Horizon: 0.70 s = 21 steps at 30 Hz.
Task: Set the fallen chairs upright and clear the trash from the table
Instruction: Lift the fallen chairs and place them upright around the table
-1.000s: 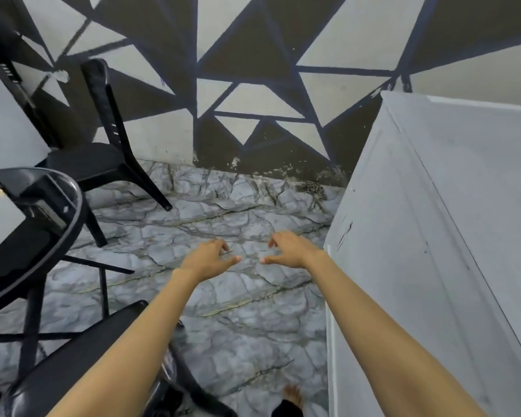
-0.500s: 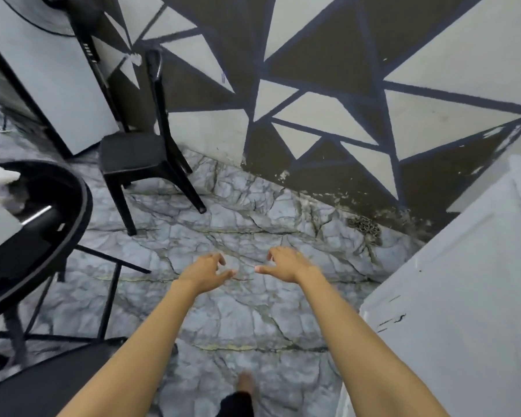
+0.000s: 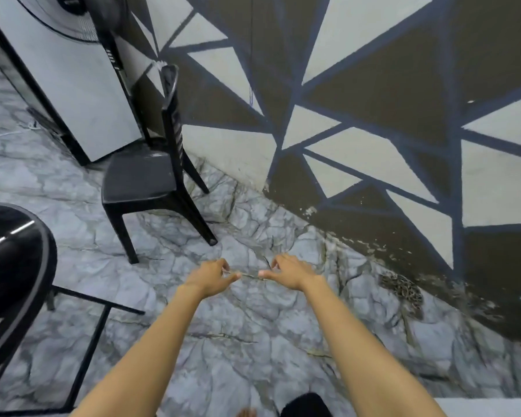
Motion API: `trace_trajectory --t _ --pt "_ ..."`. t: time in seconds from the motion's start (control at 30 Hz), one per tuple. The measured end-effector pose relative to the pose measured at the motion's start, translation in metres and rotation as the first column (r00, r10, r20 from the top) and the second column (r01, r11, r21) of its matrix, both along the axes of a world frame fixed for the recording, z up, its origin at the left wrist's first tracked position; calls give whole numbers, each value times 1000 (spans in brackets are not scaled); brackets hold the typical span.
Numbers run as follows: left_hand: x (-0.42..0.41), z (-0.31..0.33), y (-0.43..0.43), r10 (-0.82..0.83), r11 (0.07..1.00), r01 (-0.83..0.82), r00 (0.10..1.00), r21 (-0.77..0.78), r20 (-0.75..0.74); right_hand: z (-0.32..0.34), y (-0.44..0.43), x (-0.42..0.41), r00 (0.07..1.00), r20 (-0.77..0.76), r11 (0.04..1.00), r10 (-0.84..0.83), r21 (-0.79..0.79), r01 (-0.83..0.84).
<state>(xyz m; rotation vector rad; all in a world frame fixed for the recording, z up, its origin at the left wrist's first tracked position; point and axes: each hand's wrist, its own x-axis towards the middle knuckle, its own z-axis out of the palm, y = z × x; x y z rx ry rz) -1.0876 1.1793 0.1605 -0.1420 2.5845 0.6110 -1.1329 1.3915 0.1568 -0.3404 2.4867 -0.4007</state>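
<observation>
The left grip (image 3: 209,276) and right grip (image 3: 289,272) are hanging loosely curled and empty, thumbs nearly meeting above the floor. The desk (image 3: 47,257) is lying well off to their left and the upright chair (image 3: 142,179) is standing ahead-left, so the left grip is sitting nearer both; no trash is showing.

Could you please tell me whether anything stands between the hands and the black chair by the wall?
Nothing visible does. Only bare floor lies between the left hand, the right hand and the chair, which stands upright on its legs. The table is off to the left, out of that path.
</observation>
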Motion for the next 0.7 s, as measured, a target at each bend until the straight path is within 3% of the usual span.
trace_trajectory --t 0.37,0.5,0.7 --pt "-181 -14 13 363 930 -364 932 52 12 -5 -12 -250 948 41 949 315 -2 -315" --pt "-235 1 20 543 835 -539 840 110 -8 2 -26 -323 899 58 900 434 -63 -430" --pt "-301 24 -8 742 668 -710 657 225 -132 8 -77 -410 886 38 857 463 -274 -436"
